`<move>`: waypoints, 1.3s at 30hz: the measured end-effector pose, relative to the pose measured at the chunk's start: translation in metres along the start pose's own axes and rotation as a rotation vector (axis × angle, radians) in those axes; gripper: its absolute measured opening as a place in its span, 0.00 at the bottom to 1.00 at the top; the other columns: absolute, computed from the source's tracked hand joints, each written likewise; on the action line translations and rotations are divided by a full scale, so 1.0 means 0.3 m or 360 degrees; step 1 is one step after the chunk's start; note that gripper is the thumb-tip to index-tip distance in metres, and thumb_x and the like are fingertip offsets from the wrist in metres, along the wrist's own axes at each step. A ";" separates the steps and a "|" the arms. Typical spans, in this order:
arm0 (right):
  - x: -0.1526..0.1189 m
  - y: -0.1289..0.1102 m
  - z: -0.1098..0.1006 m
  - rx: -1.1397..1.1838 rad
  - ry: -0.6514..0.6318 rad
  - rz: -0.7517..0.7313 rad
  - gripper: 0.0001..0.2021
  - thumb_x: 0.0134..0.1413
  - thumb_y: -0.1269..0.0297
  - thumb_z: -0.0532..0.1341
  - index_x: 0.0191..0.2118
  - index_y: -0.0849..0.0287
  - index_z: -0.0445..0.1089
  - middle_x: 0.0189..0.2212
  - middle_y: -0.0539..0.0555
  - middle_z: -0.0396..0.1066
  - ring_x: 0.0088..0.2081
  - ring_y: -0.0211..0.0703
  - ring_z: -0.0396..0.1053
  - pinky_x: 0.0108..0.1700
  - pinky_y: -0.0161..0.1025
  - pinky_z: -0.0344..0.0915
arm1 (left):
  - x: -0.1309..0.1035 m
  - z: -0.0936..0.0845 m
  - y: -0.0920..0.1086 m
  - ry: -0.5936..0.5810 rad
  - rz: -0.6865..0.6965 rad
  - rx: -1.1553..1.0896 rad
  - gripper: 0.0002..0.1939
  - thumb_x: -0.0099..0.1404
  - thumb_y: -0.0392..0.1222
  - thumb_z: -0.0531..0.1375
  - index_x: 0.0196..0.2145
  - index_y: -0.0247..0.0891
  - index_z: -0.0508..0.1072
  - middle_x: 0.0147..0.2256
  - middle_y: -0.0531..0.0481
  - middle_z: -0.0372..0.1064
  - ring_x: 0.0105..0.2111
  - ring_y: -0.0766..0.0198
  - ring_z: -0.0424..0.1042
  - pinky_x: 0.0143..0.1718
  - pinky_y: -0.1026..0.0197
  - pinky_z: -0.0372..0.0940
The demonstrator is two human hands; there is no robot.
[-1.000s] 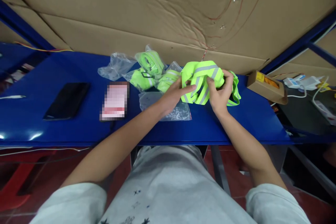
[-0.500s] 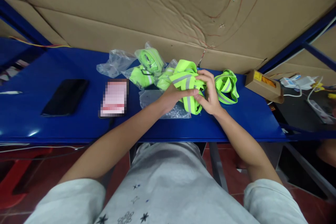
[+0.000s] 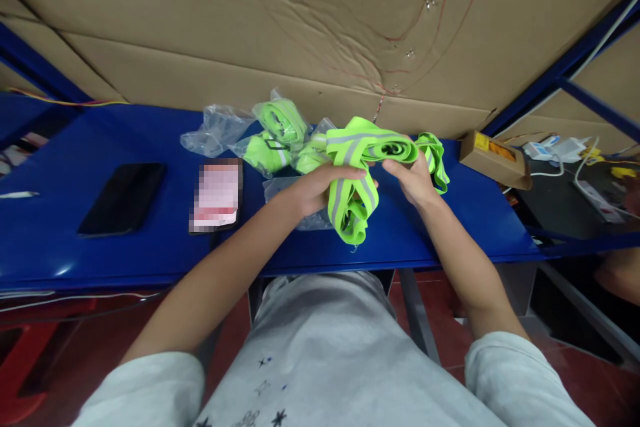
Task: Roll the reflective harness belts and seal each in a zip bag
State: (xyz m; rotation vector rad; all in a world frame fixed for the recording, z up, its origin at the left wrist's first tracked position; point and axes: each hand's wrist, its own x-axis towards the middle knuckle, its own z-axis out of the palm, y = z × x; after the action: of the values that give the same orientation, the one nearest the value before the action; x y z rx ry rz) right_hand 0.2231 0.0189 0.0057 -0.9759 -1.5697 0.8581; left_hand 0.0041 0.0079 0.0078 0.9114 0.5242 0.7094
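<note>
A bundle of neon-green reflective strap (image 3: 350, 153) with grey stripes hangs between my hands over the blue table. My left hand (image 3: 320, 185) grips its middle, the thumb lying across the bands. Around the rolled right end, my right hand (image 3: 413, 177) is closed, its fingers partly hidden behind the strap. A clear plastic bag (image 3: 277, 188) lies flat under my left hand. Another loose green strap (image 3: 436, 159) rests on the table just behind my right hand. Bagged green straps (image 3: 280, 121) are piled behind my left hand.
An empty crumpled plastic bag (image 3: 213, 130) lies at the back. To the left are a black flat case (image 3: 123, 199) and a phone with a blurred screen (image 3: 216, 197). A small cardboard box (image 3: 493, 159) sits at the table's right end. A cardboard wall (image 3: 200, 60) stands behind.
My right hand has moved right and turned, spreading the rolled end of the strap outward. The bundle's lower loops now hang nearer me. My left hand has shifted slightly left.
</note>
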 end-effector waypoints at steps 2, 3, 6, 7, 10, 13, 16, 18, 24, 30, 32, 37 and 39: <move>0.000 0.000 0.006 0.0106 0.0164 0.0123 0.32 0.42 0.33 0.74 0.47 0.49 0.75 0.46 0.53 0.79 0.54 0.55 0.76 0.59 0.51 0.74 | -0.009 0.010 0.000 -0.0103 -0.0157 0.0058 0.25 0.55 0.47 0.75 0.48 0.37 0.78 0.39 0.42 0.82 0.33 0.53 0.81 0.39 0.52 0.74; 0.003 0.002 0.007 0.0134 0.0228 0.0158 0.33 0.41 0.31 0.73 0.47 0.49 0.75 0.46 0.54 0.79 0.54 0.55 0.76 0.57 0.51 0.75 | -0.011 0.014 -0.003 -0.0147 -0.0221 0.0094 0.25 0.55 0.48 0.75 0.47 0.37 0.78 0.40 0.40 0.82 0.35 0.52 0.81 0.39 0.52 0.74; 0.019 0.002 -0.007 0.0185 0.0373 0.0186 0.32 0.43 0.32 0.73 0.47 0.49 0.74 0.49 0.54 0.79 0.56 0.55 0.76 0.55 0.48 0.76 | -0.003 0.017 -0.018 -0.0197 -0.0267 0.0151 0.24 0.54 0.52 0.77 0.42 0.35 0.79 0.41 0.38 0.82 0.39 0.51 0.82 0.42 0.52 0.75; 0.025 -0.002 -0.017 0.0203 0.0396 0.0189 0.30 0.43 0.34 0.73 0.46 0.49 0.73 0.48 0.54 0.79 0.55 0.54 0.77 0.54 0.48 0.76 | 0.003 0.012 -0.022 -0.0179 -0.0235 0.0144 0.25 0.54 0.54 0.77 0.42 0.36 0.79 0.42 0.39 0.81 0.40 0.52 0.81 0.43 0.52 0.75; 0.038 -0.022 -0.057 0.0257 0.0375 0.0249 0.27 0.46 0.35 0.72 0.43 0.52 0.74 0.43 0.55 0.80 0.52 0.56 0.78 0.52 0.49 0.77 | 0.026 -0.015 -0.024 -0.0047 -0.0103 0.0125 0.33 0.55 0.62 0.76 0.50 0.40 0.77 0.46 0.40 0.79 0.47 0.49 0.80 0.47 0.50 0.75; 0.030 -0.056 -0.098 0.0250 0.0266 0.0277 0.28 0.46 0.32 0.70 0.42 0.51 0.76 0.38 0.55 0.80 0.49 0.56 0.79 0.48 0.48 0.78 | 0.039 -0.042 -0.012 0.0263 0.0119 0.0187 0.43 0.57 0.71 0.71 0.62 0.46 0.69 0.58 0.36 0.73 0.61 0.43 0.72 0.57 0.45 0.70; 0.005 -0.089 -0.114 0.0164 0.0007 0.0356 0.29 0.40 0.38 0.77 0.44 0.52 0.78 0.38 0.52 0.80 0.44 0.50 0.80 0.45 0.43 0.78 | 0.025 -0.034 0.002 0.0389 0.0652 0.0608 0.54 0.52 0.66 0.76 0.69 0.50 0.60 0.69 0.37 0.60 0.73 0.40 0.54 0.69 0.39 0.57; -0.015 -0.103 -0.102 0.0175 -0.0241 0.0499 0.28 0.41 0.39 0.77 0.44 0.53 0.79 0.36 0.51 0.81 0.39 0.46 0.80 0.41 0.40 0.78 | 0.006 -0.011 0.002 0.0194 0.0906 0.0954 0.61 0.45 0.57 0.81 0.71 0.49 0.58 0.71 0.37 0.55 0.75 0.38 0.48 0.72 0.37 0.51; -0.045 -0.101 -0.006 0.0256 -0.0784 0.0864 0.24 0.45 0.40 0.76 0.37 0.56 0.81 0.33 0.52 0.82 0.32 0.43 0.79 0.35 0.37 0.76 | 0.004 0.004 -0.058 -0.0139 0.0829 0.1273 0.49 0.55 0.47 0.76 0.70 0.43 0.62 0.65 0.41 0.65 0.63 0.40 0.69 0.67 0.45 0.61; -0.045 -0.058 0.038 0.0173 -0.0468 0.0877 0.27 0.49 0.34 0.72 0.34 0.57 0.79 0.32 0.51 0.81 0.30 0.39 0.75 0.33 0.34 0.71 | 0.026 -0.029 -0.064 -0.0109 0.0831 0.1281 0.45 0.47 0.48 0.79 0.61 0.44 0.70 0.66 0.39 0.63 0.69 0.42 0.60 0.72 0.43 0.54; -0.043 -0.047 0.043 0.0183 -0.0376 0.0826 0.27 0.50 0.33 0.71 0.36 0.55 0.78 0.33 0.50 0.80 0.33 0.40 0.75 0.35 0.35 0.72 | 0.021 -0.020 -0.060 -0.0047 0.0894 0.1250 0.36 0.54 0.47 0.76 0.59 0.44 0.72 0.64 0.40 0.67 0.66 0.45 0.65 0.70 0.46 0.57; -0.039 -0.039 0.041 -0.0032 0.0015 0.0427 0.28 0.58 0.28 0.61 0.37 0.52 0.71 0.35 0.50 0.75 0.39 0.42 0.74 0.44 0.39 0.72 | 0.031 -0.021 -0.072 0.0296 0.1102 0.1112 0.16 0.57 0.45 0.72 0.42 0.41 0.77 0.49 0.44 0.78 0.53 0.50 0.75 0.59 0.50 0.66; -0.041 -0.043 0.033 -0.0182 0.0089 0.0130 0.28 0.63 0.29 0.56 0.46 0.49 0.72 0.47 0.53 0.75 0.47 0.46 0.75 0.51 0.43 0.73 | 0.047 -0.033 -0.081 0.0520 0.1015 0.1013 0.11 0.57 0.44 0.70 0.36 0.40 0.76 0.40 0.47 0.79 0.45 0.52 0.76 0.52 0.51 0.69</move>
State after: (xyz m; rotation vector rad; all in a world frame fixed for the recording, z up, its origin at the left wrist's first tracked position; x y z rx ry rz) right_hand 0.2128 0.0020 0.0105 -1.1434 -1.5532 0.7971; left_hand 0.0147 0.0135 -0.0194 1.6054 0.7801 1.3215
